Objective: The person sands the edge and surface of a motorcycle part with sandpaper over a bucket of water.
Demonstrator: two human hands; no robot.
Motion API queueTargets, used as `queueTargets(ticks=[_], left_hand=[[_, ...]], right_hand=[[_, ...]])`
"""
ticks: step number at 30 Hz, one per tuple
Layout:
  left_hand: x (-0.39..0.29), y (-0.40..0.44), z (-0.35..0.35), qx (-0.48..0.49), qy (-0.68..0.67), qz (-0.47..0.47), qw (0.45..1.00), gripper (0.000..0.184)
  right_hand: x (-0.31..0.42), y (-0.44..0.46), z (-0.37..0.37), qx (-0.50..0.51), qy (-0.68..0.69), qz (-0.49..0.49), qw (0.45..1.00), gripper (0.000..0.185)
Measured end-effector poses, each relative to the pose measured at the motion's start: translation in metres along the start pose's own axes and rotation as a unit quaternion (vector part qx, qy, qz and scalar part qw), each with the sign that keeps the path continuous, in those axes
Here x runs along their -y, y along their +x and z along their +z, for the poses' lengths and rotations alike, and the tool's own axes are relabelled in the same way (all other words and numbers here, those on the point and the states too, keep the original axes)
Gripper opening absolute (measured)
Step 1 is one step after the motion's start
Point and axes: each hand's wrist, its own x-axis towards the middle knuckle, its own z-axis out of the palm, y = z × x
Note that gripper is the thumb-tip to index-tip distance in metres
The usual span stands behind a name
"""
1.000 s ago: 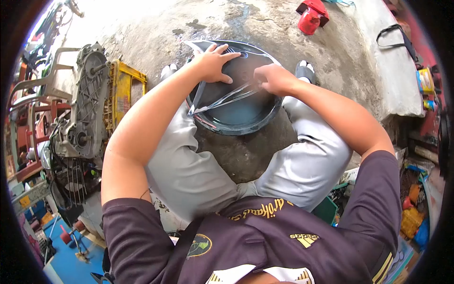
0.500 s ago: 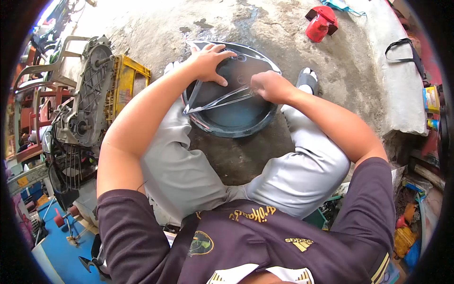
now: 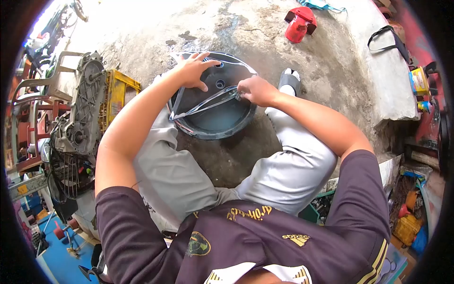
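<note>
A dark panel [image 3: 201, 92] with silvery edges and a round hole lies across a round black basin [image 3: 213, 136] that holds cloudy water. My left hand [image 3: 193, 71] rests on the panel's upper left part, its fingers spread. At the right side of the panel, my right hand [image 3: 255, 90] is closed, its fingers bent down at the silvery edge. What those fingers hold, if anything, is hidden. The basin stands on the ground between my feet.
A red container [image 3: 299, 26] stands on the concrete floor [image 3: 331, 71] ahead. Metal engine casing [image 3: 82, 106] and a yellow crate [image 3: 118, 94] are at the left. A pale ledge [image 3: 395, 90] with a black strap [image 3: 395, 42] runs along the right.
The view has shifted, so the basin and both hands appear farther left. My right hand is less blurred and the panel's round hole is clearer. My left hand stays spread on the panel.
</note>
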Motion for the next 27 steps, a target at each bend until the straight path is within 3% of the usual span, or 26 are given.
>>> queueTargets(ticks=[7, 11, 19, 22, 23, 27], left_hand=[[-0.003, 0.020, 0.001, 0.032, 0.011, -0.005, 0.999, 0.113], [-0.018, 0.026, -0.011, 0.056, 0.035, -0.025, 0.997, 0.111], [-0.016, 0.018, 0.008, 0.003, 0.051, -0.032, 0.998, 0.105], [-0.014, 0.012, 0.023, -0.014, 0.057, -0.020, 0.998, 0.103], [-0.013, 0.008, 0.026, -0.031, 0.055, -0.015, 0.998, 0.103], [0.000, 0.001, 0.029, -0.047, 0.046, 0.013, 0.998, 0.122]], right_hand=[[0.012, 0.005, -0.021, -0.039, -0.053, 0.031, 0.997, 0.014], [0.011, 0.016, -0.037, -0.062, -0.020, 0.031, 0.997, 0.022], [0.082, 0.005, -0.106, -0.133, -0.072, 0.069, 0.986, 0.023], [0.103, -0.010, -0.106, -0.147, 0.003, 0.127, 0.981, 0.020], [0.111, -0.016, -0.101, -0.202, 0.091, 0.117, 0.968, 0.020], [0.155, -0.046, -0.031, -0.392, 0.358, 0.171, 0.830, 0.013]])
